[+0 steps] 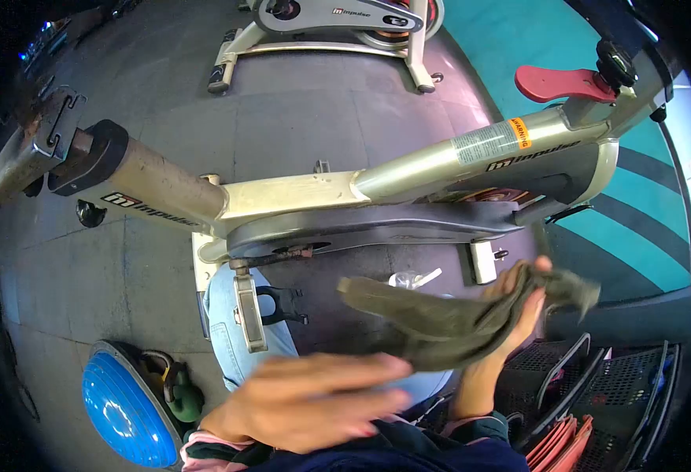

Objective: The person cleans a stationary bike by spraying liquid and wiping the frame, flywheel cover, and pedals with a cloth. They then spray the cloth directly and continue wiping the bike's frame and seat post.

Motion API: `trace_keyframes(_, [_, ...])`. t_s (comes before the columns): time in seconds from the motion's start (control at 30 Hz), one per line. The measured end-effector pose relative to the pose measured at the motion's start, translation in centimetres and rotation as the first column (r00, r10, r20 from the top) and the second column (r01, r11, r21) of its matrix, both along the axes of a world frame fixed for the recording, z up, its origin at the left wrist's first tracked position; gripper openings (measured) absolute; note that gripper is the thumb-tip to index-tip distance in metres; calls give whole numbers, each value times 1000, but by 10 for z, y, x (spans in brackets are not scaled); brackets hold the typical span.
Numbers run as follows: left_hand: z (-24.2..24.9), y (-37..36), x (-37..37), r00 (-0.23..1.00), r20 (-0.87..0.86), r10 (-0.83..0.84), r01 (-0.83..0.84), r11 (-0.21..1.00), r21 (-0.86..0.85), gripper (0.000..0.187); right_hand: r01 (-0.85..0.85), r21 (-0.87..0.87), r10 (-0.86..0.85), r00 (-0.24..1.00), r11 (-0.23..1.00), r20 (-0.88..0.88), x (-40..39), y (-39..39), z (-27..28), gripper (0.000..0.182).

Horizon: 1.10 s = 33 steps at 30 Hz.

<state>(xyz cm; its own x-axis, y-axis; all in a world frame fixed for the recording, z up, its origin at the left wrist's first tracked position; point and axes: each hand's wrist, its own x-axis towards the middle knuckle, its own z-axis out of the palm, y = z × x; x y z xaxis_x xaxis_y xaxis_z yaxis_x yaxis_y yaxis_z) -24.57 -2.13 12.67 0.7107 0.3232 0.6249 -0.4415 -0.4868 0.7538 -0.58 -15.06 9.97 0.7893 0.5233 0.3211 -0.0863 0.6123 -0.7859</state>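
My right hand (516,318) grips a dark olive-grey cloth (440,326), its fingers wrapped round the bunched part. The cloth hangs in folds toward the left, and one end sticks out beyond the fingers. My left hand (314,397) is near the cloth's lower edge, blurred by motion, with its fingers stretched out and nothing visible in them. Beyond both hands stands an exercise bike (290,197) with a red lever (562,83) at the upper right. Its near pedal (249,311) hangs over my knee in light blue jeans (231,315).
A blue balance dome (125,409) and a green kettlebell (186,397) sit at the lower left. Black perforated baskets (625,374) stand at the lower right, with reddish flat items (562,444). A clear spray bottle (412,278) lies behind the cloth. Another bike (338,16) stands farther back.
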Motion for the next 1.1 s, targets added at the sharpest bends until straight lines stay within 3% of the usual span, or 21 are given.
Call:
trace_keyframes(0.03, [-7, 7, -12, 997, -11, 77, -78, 985, -152, 26, 210, -151, -194, 974, 966, 113, 24, -4, -3, 50])
trace_keyframes(0.07, [-4, 16, -20, 946, -151, 288, -294, 955, -24, 25, 235, -323, -170, 961, 917, 218, 43, -7, -3, 55])
trace_keyframes(0.1, [1, 24, -26, 830, -259, 494, -478, 869, 127, 24, 215, -379, -122, 960, 900, 254, 41, 8, 2, 56])
trace_keyframes(0.13, [-3, 30, -28, 831, -261, 492, -475, 871, 127, 24, 191, -485, -38, 951, 853, 307, 39, 19, -1, 55])
trace_keyframes(0.17, [-11, 35, -29, 736, -319, 597, -565, 801, 198, 25, 172, -589, 54, 937, 790, 345, 36, 28, -6, 54])
trace_keyframes(0.2, [-18, 38, -29, 622, -364, 693, -638, 718, 276, 26, 304, -622, 138, 817, 722, 560, 35, 41, -13, 47])
trace_keyframes(0.23, [-23, 38, -28, 620, -368, 693, -638, 718, 278, 26, 440, -610, 244, 643, 659, 726, 35, 54, -20, 40])
trace_keyframes(0.3, [-33, 39, -26, 509, -433, 744, -689, 654, 312, 27, 499, -556, 412, 375, 664, 830, 33, 77, -30, 27])
trace_keyframes(0.33, [-42, 40, -27, 483, -444, 755, -677, 643, 358, 30, 586, -568, 473, 326, 579, 819, 27, 86, -32, 19])
trace_keyframes(0.37, [-47, 40, -27, 495, -471, 730, -683, 662, 308, 31, 581, -510, 459, 248, 634, 853, 25, 94, -45, 19])
trace_keyframes(0.43, [-57, 44, -29, 595, -505, 626, -665, 736, 128, 29, 561, -508, 445, 257, 654, 858, 10, 110, -65, 23])
trace_keyframes(0.57, [-53, 44, -24, 559, -511, 653, -702, 701, 127, 27, 424, -404, 337, 227, 811, 914, -51, 149, -66, 26])
trace_keyframes(0.67, [-54, 44, -24, 554, -508, 659, -724, 683, 96, 23, 373, -389, 341, 190, 842, 921, -81, 170, -69, 30])
trace_keyframes(0.83, [-56, 45, -32, 533, -527, 662, -764, 644, 38, 23, 361, -378, 317, 217, 852, 923, -53, 143, -71, 26])
trace_keyframes(0.97, [-62, 46, -35, 569, -506, 648, -760, 650, -21, 26, 639, -378, 276, 259, 670, 926, 19, 103, -90, 21])
trace_keyframes(1.1, [-68, 45, -36, 560, -495, 664, -772, 635, -20, 26, 841, -365, 277, 269, 400, 922, 108, 59, -100, 14])
